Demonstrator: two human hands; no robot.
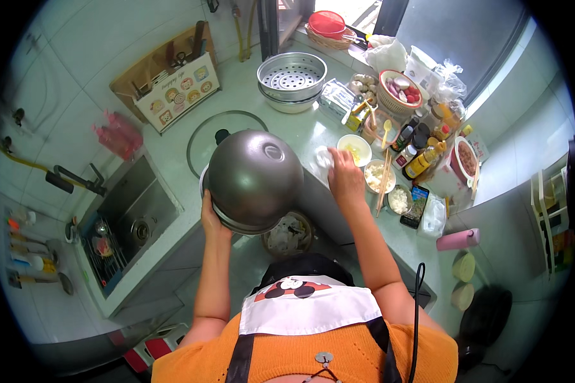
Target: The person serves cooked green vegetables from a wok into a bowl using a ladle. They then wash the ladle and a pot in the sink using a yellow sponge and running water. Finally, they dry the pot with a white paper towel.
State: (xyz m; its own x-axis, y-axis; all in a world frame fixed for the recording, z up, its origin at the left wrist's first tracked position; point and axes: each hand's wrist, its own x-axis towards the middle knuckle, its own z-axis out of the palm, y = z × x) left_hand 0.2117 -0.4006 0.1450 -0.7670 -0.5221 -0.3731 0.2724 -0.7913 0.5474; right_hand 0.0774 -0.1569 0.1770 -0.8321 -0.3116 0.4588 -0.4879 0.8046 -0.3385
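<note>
Wok [254,180], dark grey and round-bottomed, is being held up on edge over the front edge of the tabletop [313,131], between the sink [134,214] at the left and the row of small bowls at the right. Its domed underside is facing up toward the camera and its open mouth is pointing down and away, toward a bin [289,233] on the floor just below. Being round, it has no real long axis; the axis through its mouth is tilting steeply.

The left hand [212,220] is gripping the rim at the lower left, fingers curled under the edge, and is carrying the whole pan alone. It is probably fairly heavy metal, rigid and smooth, so it is likely wanting to swing or slip if wet or oily; the rim or a handle is the sensible hold, though no handle is showing from here.

The right hand [344,175] is pressing down closed on a crumpled white cloth [322,159] lying on the tabletop just right of the wok, near a white bowl [354,150] with something yellow inside. Chopsticks [383,185] are resting across further bowls beside it. A steamer pot [292,75] is standing toward the back edge, and a glass lid [227,137] is lying flat behind the wok.
</note>
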